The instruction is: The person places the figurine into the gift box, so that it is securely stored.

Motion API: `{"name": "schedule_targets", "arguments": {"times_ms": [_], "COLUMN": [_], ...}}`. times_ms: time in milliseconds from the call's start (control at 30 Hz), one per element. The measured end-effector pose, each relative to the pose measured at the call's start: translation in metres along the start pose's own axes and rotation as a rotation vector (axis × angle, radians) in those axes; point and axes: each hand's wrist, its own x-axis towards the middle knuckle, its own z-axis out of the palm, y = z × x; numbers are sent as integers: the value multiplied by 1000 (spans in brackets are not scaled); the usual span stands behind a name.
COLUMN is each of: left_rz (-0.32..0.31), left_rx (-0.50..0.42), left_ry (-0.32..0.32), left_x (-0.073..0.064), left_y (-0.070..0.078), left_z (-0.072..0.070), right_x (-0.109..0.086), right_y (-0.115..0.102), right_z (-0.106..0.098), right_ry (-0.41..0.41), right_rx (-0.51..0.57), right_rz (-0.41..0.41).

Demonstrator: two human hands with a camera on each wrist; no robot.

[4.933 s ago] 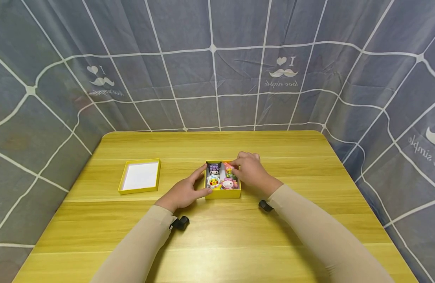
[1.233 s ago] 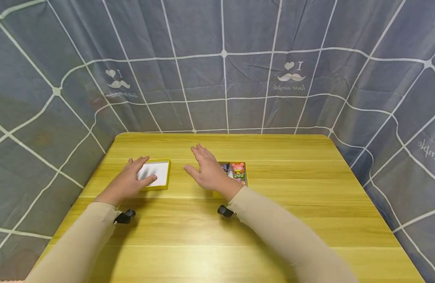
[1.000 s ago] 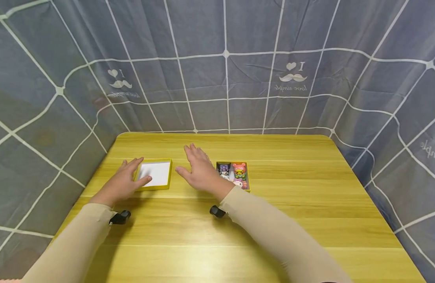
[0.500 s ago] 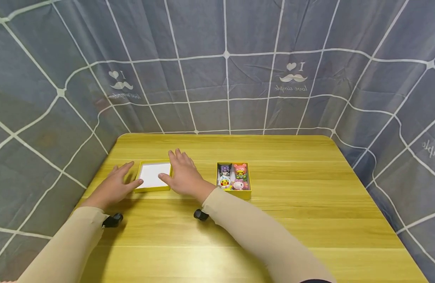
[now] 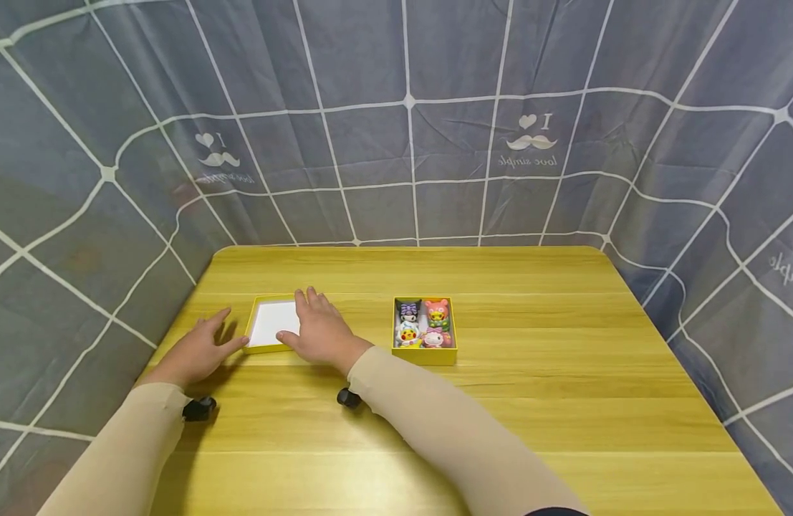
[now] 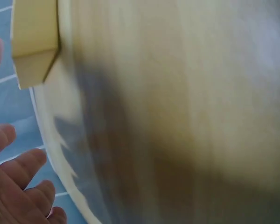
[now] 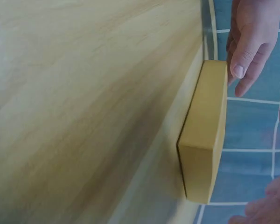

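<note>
A shallow yellow box lid point(image 5: 270, 325) with a white inside lies on the table, hollow side up. My left hand point(image 5: 193, 351) is at its left side, fingers spread, thumb close to the lid's near left corner. Over the lid's right edge hangs my right hand point(image 5: 320, 331), fingers extended and partly hiding it. I cannot tell whether either hand touches the lid. In the right wrist view, the lid's yellow side wall point(image 7: 203, 107) stands between both hands. Right of them sits a yellow box point(image 5: 425, 356) holding several small figurines point(image 5: 437, 313).
The wooden table point(image 5: 531, 373) extends to the right and toward the front. A grey curtain point(image 5: 448, 143) with white lines surrounds its back and sides. A black wrist camera point(image 5: 199, 408) sits under the left cuff, another wrist camera point(image 5: 348, 398) under the right.
Both hands have left the figurine box, where the right fingers were at a pink figurine, and moved left. Lately the right hand has come over the lid's right edge; the left has shifted slightly left.
</note>
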Motion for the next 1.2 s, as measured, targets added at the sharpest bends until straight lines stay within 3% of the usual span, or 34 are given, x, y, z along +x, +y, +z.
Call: {"name": "schedule_targets", "arguments": {"times_ms": [200, 467, 833, 1200], "left_rz": [-28, 11, 39, 53], "left_rx": [-14, -16, -7, -61], "left_ry": [-26, -17, -52, -61], "left_x": [-4, -2, -2, -1], "left_y": [-5, -5, -3, 4], "left_z": [4, 9, 10, 10], "right_x": [6, 9, 5, 8], "right_y": [-4, 1, 9, 11], "right_z": [10, 17, 15, 14], "right_ry": [-58, -127, -201, -201], "right_rx": [-57, -83, -7, 41], "right_rz": [2, 48, 117, 116]}}
